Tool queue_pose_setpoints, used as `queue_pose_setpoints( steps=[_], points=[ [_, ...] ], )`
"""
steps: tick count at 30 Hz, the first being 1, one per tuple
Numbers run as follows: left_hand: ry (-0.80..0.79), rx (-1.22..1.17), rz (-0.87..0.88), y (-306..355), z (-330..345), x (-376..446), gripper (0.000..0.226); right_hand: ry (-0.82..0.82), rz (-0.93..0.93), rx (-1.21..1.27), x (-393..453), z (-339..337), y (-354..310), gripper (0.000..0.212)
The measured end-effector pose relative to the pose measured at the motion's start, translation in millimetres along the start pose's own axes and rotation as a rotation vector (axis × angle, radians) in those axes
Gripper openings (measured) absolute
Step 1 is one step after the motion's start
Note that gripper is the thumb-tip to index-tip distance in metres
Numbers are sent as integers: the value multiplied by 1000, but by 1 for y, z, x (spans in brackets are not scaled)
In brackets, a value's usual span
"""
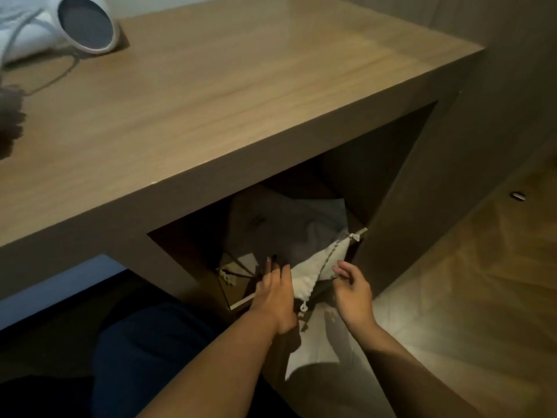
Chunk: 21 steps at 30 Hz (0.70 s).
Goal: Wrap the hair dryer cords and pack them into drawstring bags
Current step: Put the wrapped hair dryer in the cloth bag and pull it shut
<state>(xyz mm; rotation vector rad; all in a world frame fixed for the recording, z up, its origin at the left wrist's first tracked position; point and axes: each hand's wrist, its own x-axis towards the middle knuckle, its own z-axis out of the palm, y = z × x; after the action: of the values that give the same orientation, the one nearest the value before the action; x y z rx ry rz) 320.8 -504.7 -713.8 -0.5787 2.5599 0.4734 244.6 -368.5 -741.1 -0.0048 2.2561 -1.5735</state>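
Note:
A white drawstring bag [313,267] lies at the front of an open cubby [376,164] under the wooden desk. Its braided cord [330,257] runs diagonally, with a knotted end at each tip. My left hand [275,292] lies flat against the bag's left side, fingers reaching into the cubby. My right hand [351,289] hovers at the bag's right side, with thumb and forefinger pinched at the cord. A white hair dryer [75,24] rests on the desk top at the far left, its grey cord [45,76] trailing toward the edge.
More pale bags or cloths [271,224] are stacked deeper in the cubby. The desk top [226,95] is broad and bare on the right. A tiled floor [467,282] lies to the right, with a small metal piece [517,195] on it. My dark-clothed knee [144,348] is below.

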Motion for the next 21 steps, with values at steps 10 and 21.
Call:
queue_pose_setpoints(
  steps=[10,21],
  points=[
    [51,102,-60,-3,14,31,88,47,-23,44,-2,14,15,36],
    [387,-451,-291,5,-36,28,47,-66,-15,-137,-6,20,11,37]
  ],
)
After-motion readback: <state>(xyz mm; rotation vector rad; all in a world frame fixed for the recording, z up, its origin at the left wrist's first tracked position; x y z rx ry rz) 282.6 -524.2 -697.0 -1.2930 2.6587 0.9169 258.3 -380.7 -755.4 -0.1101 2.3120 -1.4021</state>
